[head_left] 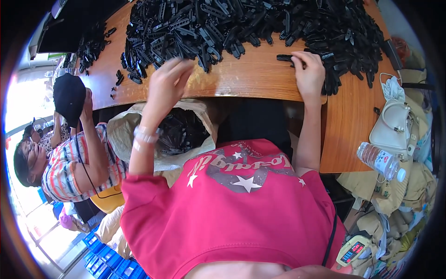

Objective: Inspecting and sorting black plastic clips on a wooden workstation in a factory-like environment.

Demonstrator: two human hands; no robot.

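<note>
My right hand (309,73) is at the table's front edge, thumb and fingers curled in a pinch round the end of a short black plastic part (284,57). The part points left, low over the wooden table. My left hand (171,80) is raised near the front of a big heap of black plastic parts (195,32), above an open woven sack (124,135). Motion smears its fingers, and nothing can be made out in them. Inside the sack lie dark parts (183,132). Behind my right hand the heap continues along the table (251,76).
A co-worker in a striped top (65,172) sits at left, holding up a black cap-like object (68,95). At right are a water bottle (378,160), a white handbag (394,125) and a device with a lit display (352,251). Blue bins (104,260) stand lower left.
</note>
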